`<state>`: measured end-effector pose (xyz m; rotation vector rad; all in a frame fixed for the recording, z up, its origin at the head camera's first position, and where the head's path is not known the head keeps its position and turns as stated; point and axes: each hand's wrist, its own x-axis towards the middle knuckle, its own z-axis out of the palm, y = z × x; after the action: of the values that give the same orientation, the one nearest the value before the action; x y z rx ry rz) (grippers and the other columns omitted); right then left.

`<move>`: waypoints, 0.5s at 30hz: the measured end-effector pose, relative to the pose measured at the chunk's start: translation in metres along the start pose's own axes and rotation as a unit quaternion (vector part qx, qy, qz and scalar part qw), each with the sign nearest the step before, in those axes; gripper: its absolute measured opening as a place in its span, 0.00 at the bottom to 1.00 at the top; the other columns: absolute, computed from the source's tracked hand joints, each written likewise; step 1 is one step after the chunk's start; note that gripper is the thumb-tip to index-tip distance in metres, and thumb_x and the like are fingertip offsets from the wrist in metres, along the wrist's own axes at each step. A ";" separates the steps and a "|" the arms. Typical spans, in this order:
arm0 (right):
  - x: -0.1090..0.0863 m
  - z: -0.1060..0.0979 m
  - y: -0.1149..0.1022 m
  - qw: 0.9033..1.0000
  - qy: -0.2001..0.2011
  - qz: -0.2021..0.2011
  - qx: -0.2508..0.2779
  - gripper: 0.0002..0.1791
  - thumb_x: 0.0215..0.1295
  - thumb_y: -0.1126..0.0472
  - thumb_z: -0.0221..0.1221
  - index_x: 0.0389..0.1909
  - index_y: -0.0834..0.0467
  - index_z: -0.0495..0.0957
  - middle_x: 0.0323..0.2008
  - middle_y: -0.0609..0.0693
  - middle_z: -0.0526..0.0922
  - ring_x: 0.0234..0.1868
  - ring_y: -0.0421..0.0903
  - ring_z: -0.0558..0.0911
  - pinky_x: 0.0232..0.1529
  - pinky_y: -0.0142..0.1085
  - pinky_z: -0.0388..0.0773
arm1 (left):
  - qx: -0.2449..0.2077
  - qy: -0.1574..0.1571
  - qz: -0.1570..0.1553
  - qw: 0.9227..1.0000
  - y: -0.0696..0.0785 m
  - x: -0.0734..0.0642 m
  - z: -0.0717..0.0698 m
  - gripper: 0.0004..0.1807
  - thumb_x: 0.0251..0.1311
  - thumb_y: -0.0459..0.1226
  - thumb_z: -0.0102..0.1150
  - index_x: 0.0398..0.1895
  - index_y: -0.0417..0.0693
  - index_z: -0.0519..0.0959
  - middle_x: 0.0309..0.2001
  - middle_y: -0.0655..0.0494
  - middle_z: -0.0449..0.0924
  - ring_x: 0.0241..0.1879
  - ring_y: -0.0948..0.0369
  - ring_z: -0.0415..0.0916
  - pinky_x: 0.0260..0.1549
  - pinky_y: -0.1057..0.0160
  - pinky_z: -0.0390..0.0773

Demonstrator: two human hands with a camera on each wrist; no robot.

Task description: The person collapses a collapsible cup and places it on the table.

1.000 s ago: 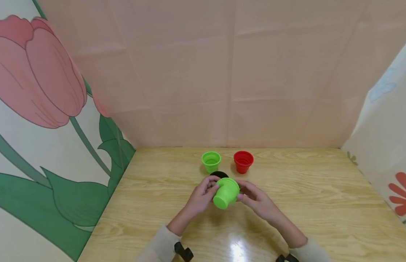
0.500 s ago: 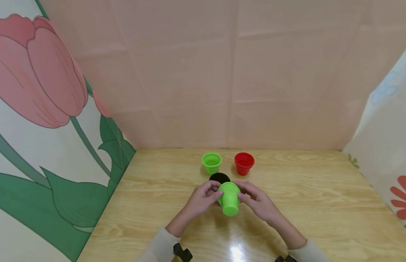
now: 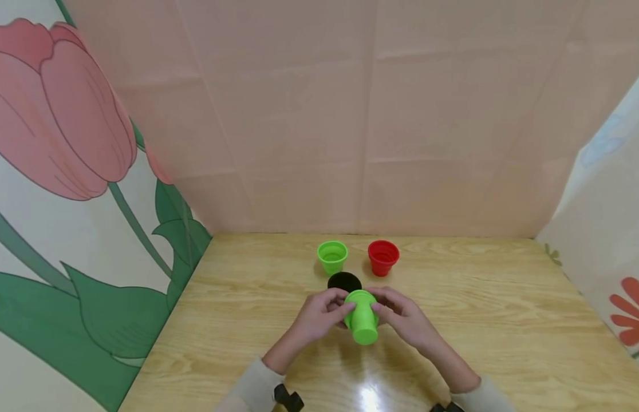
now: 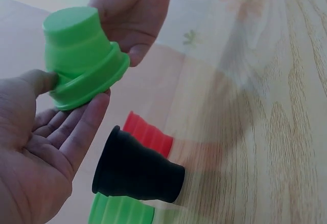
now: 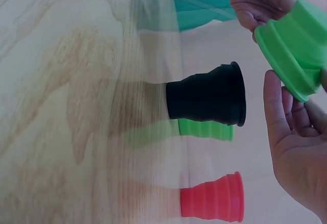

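Between both hands, above the table, is a bright green collapsible cup [image 3: 363, 320], tilted with its narrow base toward me and its rim away. My left hand [image 3: 319, 315] grips its left side, thumb on the wall and fingers under the rim in the left wrist view. On the opposite side my right hand [image 3: 409, 323] holds it the same way. The wall near the rim is partly folded into a thick ring [image 4: 92, 81]. Just beyond the hands stands a black cup [image 5: 204, 96], upright on the table, its lower part hidden by the hands in the head view.
Farther back on the wooden table [image 3: 479, 297] stand a second green cup [image 3: 332, 263] and a red cup [image 3: 383, 264], both upright with mouths up. A pinkish cloth [image 3: 299, 143] hangs behind the table. Flower-printed panels [image 3: 118, 320] flank it on both sides.
The held green cup has turned, its base swinging from lower left to point nearly straight at me. Both hands keep hold of it, with the left thumb moving slightly right along its wall.
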<state>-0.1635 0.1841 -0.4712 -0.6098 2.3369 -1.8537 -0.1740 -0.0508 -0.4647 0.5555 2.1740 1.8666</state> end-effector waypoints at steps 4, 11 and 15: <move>0.000 0.001 0.000 1.000 -0.007 0.012 0.012 0.20 0.76 0.59 0.56 0.63 0.62 0.74 0.51 0.60 0.80 0.45 0.44 0.83 0.41 0.44 0.87 | 0.016 -0.004 0.006 1.000 0.000 0.000 0.000 0.13 0.69 0.37 0.62 0.49 0.37 0.82 0.37 0.49 0.85 0.31 0.63 0.84 0.34 0.51 0.88; 0.002 0.005 -0.003 1.000 0.015 -0.019 -0.018 0.16 0.74 0.62 0.59 0.58 0.64 0.78 0.46 0.59 0.81 0.42 0.41 0.81 0.35 0.44 0.87 | 0.045 -0.004 0.007 0.999 0.001 -0.001 -0.001 0.11 0.69 0.35 0.62 0.49 0.38 0.83 0.36 0.50 0.86 0.30 0.65 0.83 0.32 0.53 0.88; 0.001 0.008 -0.003 0.999 0.024 -0.034 -0.026 0.14 0.73 0.65 0.59 0.56 0.64 0.79 0.44 0.59 0.82 0.41 0.39 0.82 0.32 0.44 0.87 | 0.056 -0.004 0.016 0.998 0.001 -0.001 -0.001 0.11 0.68 0.33 0.62 0.49 0.36 0.83 0.36 0.48 0.86 0.30 0.65 0.82 0.32 0.52 0.88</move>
<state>-0.1614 0.1760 -0.4697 -0.6669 2.4316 -1.8600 -0.1730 -0.0523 -0.4637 0.6214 2.2892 1.7632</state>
